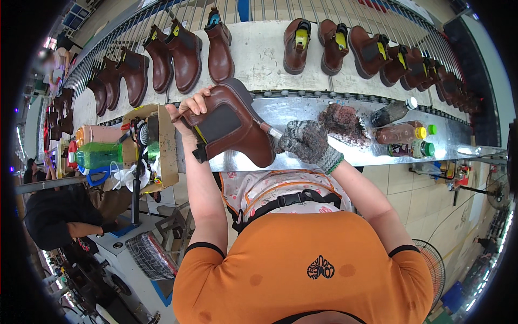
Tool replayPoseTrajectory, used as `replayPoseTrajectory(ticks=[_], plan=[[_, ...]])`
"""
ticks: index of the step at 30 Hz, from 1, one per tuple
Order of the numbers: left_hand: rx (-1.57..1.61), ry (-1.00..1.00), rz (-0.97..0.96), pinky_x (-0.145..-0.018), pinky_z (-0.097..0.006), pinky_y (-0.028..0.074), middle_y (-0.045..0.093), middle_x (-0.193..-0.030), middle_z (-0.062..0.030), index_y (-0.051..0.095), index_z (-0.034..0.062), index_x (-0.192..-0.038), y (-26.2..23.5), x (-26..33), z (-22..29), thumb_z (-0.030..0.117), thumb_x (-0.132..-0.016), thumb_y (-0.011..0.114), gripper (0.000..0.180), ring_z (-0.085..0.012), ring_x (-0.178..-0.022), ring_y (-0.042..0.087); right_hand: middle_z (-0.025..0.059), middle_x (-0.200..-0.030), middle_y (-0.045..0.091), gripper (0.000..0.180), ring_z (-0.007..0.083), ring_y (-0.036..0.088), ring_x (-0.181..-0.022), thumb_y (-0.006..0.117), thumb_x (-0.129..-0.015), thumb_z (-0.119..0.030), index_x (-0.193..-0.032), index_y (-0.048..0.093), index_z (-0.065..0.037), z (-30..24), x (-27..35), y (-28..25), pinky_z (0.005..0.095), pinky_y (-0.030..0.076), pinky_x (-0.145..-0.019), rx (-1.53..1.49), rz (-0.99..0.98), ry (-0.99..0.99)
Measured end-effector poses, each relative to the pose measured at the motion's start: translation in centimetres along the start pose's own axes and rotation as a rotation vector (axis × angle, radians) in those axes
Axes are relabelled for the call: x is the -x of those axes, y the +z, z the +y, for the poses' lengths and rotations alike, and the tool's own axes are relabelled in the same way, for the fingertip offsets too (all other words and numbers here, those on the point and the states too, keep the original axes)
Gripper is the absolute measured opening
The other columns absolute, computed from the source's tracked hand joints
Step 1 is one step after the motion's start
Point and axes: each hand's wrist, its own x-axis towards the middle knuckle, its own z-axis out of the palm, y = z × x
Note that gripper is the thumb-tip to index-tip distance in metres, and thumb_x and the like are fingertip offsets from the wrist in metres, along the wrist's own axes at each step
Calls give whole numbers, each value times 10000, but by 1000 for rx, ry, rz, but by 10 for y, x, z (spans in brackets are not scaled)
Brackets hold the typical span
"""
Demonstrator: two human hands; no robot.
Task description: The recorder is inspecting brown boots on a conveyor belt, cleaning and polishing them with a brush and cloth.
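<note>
Centrally, item one: a brown ankle boot [232, 127] with a dark elastic side panel, tilted, sole turned up and away, its toe low at about four o'clock over the edge of the metal bench [302, 110].

Item two: left hand [189, 110], bare, at nine o'clock of the boot. Fingers [198, 98] curled narrowly over the boot's top opening and heel side, gripping it; thumb hidden behind the leather.

Item three: right hand [306, 141], in a grey knitted glove, at three o'clock of the boot. Fingers closed tight round a small brush [270, 130] with a pale ferrule, whose tip touches the boot's front edge near the toe.

Item four: a dark reddish rag or pad [344, 123] lying on the bench just beyond the gloved hand, at about one o'clock of it.

Item five: three bottles [402, 132] lying on their sides at the bench's right end, at three o'clock, one dark with a white cap, two with green or yellow caps.

Item six: a cardboard box [162, 140] at nine o'clock of the left hand, holding tools, with a green bottle [97, 155] beside it.

Item seven: a conveyor [259, 54] at twelve o'clock, carrying a row of like brown boots [186, 54], upright, several with yellow-green tabs inside.

Item eight: another person [59, 213] in dark clothing at eight o'clock, well apart.
</note>
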Motion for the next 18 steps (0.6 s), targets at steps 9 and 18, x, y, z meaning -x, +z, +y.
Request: replayPoseTrajectory(ticks=[9,18], plan=[[56,-123,235,-1036,-411,242,565,-805,-120,655,27,-735,-77,19,-4,595,-890,373,652,-294,-1031,449,50,-743,649,302,267,613,-727,449,-898,-407,-1071,648,-259,13,22,18,394,464,-655,-279,-215,306],[-94,-144,626,-932,-407,369,602,-669,-168,631,-12,-634,-80,10,-16,597,-892,343,721,-312,-846,555,15,-790,688,325,226,634,-715,452,-890,-391,-992,697,-204,31,46,40,338,477,-690,-439,-168,410]])
